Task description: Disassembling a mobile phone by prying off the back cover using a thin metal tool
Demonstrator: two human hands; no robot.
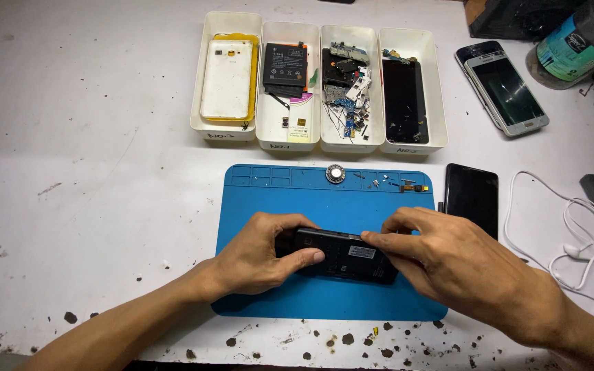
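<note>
A black phone body (344, 255) with its back off lies tilted on edge over the blue work mat (324, 199). My left hand (259, 255) grips its left end, thumb along the near side. My right hand (448, 264) holds the right end, with the fingertips pressed on the top near a white label on the battery. Small screws and a tiny camera part (414, 187) lie along the mat's far edge beside a round silver disc (335, 173).
Several white bins (319, 141) stand behind the mat, holding a white phone back, a black battery, circuit parts and a black screen. A black phone (472, 197) lies right of the mat. White earphones (579, 240), two stacked phones (507, 86) and a jar are at the right.
</note>
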